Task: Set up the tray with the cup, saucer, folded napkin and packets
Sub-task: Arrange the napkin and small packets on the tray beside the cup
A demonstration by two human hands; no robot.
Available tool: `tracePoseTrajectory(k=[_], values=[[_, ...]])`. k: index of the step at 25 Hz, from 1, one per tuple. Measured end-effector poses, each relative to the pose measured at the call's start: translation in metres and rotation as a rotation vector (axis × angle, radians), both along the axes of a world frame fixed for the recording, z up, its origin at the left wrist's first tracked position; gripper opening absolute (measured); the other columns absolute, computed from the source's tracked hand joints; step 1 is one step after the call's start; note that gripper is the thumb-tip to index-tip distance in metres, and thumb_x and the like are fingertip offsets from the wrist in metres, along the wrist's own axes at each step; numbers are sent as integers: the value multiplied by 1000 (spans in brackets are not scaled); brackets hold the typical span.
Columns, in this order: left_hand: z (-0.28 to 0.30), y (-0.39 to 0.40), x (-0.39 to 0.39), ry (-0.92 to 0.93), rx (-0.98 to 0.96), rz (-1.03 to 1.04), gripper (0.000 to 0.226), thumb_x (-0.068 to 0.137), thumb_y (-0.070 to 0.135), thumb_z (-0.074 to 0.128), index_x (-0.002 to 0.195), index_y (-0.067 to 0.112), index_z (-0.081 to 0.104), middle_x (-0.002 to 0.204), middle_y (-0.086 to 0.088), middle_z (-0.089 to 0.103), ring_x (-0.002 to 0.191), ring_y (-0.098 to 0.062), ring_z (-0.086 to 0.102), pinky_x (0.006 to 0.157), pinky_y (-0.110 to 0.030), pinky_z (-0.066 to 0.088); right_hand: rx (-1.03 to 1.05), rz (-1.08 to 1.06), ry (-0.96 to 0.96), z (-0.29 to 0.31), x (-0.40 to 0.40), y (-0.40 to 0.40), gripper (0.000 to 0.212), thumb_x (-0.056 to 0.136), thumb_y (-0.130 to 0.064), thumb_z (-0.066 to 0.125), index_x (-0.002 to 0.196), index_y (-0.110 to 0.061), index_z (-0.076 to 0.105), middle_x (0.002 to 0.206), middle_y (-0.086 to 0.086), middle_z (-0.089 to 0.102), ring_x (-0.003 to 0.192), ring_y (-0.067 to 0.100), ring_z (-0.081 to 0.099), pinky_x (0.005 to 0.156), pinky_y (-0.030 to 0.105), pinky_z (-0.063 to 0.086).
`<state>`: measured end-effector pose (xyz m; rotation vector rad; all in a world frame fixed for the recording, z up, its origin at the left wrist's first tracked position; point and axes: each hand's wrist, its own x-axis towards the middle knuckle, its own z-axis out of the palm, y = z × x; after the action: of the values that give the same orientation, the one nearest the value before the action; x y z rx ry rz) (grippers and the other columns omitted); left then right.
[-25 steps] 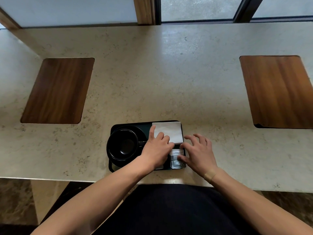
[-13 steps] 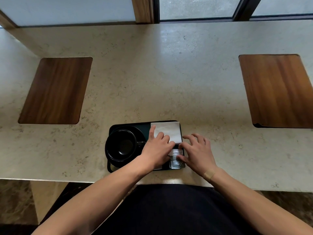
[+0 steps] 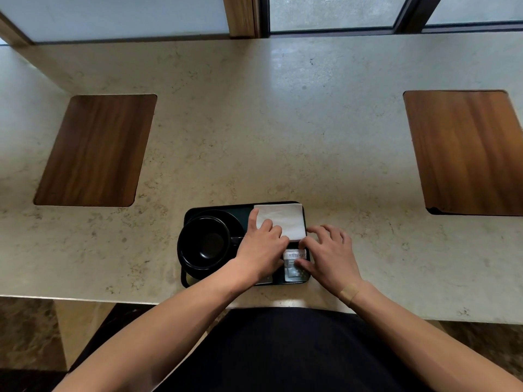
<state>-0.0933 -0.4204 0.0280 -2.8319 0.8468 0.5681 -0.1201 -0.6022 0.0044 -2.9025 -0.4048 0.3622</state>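
While both hands, left hand (image 3: 261, 247) and right hand (image 3: 331, 256), press curled fingertips on the tray's (image 3: 215, 206) napkin (image 3: 285, 219) and packets (image 3: 294, 264), wooden inlays (image 3: 93, 151) flank them on the marble counter (image 3: 254, 123).

A pale stone counter (image 3: 283, 123) carries a black tray (image 3: 215, 208) near its front edge

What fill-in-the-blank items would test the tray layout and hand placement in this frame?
1. The black cup stands at the ____ end of the black tray.
2. The folded white napkin lies in the tray's far ____ corner.
3. The left hand's index finger rests on the ____.
4. The right hand's fingertips touch the printed ____ nearer the person than the napkin.

Missing words: left; right; napkin; packet
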Motion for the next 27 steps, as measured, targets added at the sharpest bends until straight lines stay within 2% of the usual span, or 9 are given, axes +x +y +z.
tracePoseTrajectory(k=[6,16,27], values=[[1,0,1,9,2,7,34,86,40,57,110,17,60,106,-6,59,114,-31,46,109,-65,-6,19,3,-1,-1,1,-2,34,77,-51,69,100,-27,62,129,2,57,123,32,45,99,51,34],[3,-1,2,50,15,12,32,85,42,59,105,17,65,106,-5,61,117,-31,44,110,-66,-3,46,49,74,3,-6,-10,54,76,-64,61,119,-32,56,140,0,48,133,29,34,105,48,26],[2,-4,-1,53,-25,55,31,86,40,58,105,17,65,104,-5,60,115,-31,44,109,-66,-3,45,58,90,2,-5,-11,49,80,-61,59,121,-35,52,141,-2,46,132,27,33,105,45,24]])
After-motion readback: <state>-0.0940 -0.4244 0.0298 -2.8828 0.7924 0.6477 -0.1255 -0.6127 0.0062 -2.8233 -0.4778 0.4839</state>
